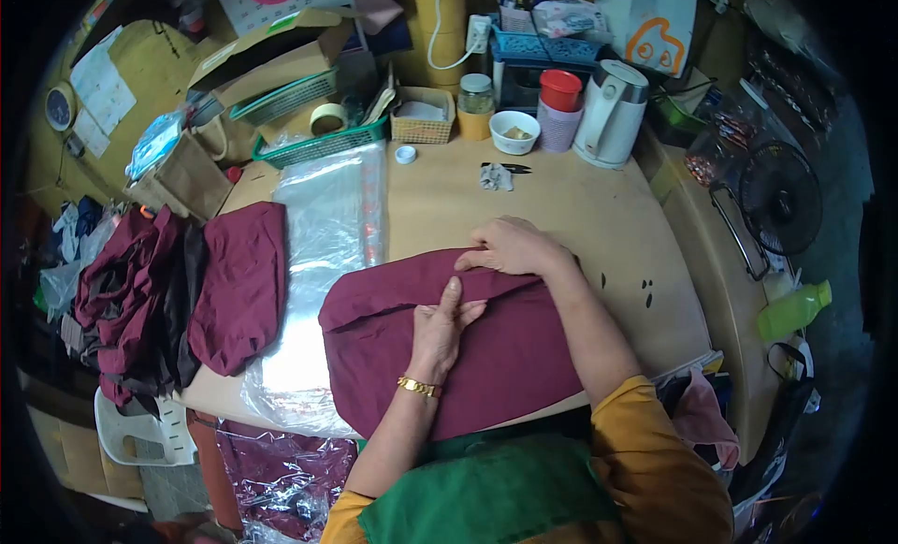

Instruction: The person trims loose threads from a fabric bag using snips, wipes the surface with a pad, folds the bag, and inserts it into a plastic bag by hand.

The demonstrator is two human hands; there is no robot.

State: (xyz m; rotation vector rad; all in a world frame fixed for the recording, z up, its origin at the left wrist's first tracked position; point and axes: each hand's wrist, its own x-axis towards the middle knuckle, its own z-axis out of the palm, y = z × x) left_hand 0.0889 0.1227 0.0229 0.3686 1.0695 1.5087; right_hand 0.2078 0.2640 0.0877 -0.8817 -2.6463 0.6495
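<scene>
A maroon fabric piece [505, 366] lies on the table in front of me, with a folded band along its far edge. My left hand [441, 331] rests on its middle, thumb pointing up over the fold and fingers partly tucked at the band. At the far edge, my right hand [510, 247] has its fingers bent and pinched on the cloth. Left of the piece lie clear plastic bags [323, 207], and a second folded maroon piece [241, 287] sits beside them.
A heap of maroon cloth [131, 282] is at the table's left edge. Along the back stand a green basket [323, 146], a jar [475, 104], a white bowl [514, 132] and a kettle [610, 114]. Black snips [510, 167] lie nearer. A fan [780, 198] is at right.
</scene>
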